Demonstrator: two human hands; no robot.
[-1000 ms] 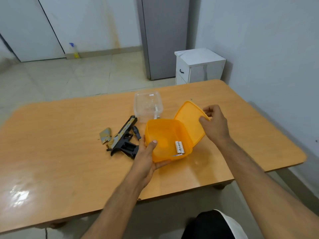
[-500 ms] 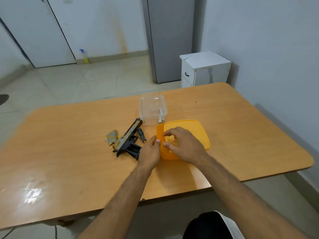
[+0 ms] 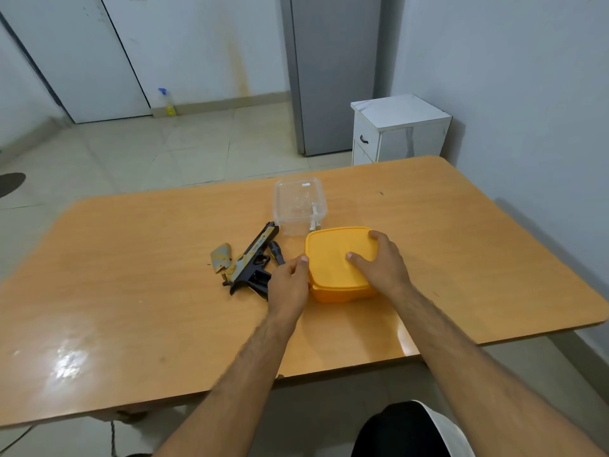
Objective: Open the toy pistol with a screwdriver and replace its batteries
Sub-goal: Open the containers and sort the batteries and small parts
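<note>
Wooden counter [image 3: 131, 291]: right hand [image 3: 382, 265] flat, pressing orange box [image 3: 336, 258] lid shut; left hand [image 3: 290, 282] bracing its side, fingers loose.

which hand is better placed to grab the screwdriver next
Probably the left. The left hand rests against the left side of the closed orange plastic box, right beside the black-handled screwdriver and the black and gold toy pistol. The right hand lies on the box lid, farther away.

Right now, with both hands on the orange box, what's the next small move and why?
Probably let go and reach the left hand to the toy pistol. The orange box has its lid on under the right hand, and the pistol lies beside its detached cover.
</note>
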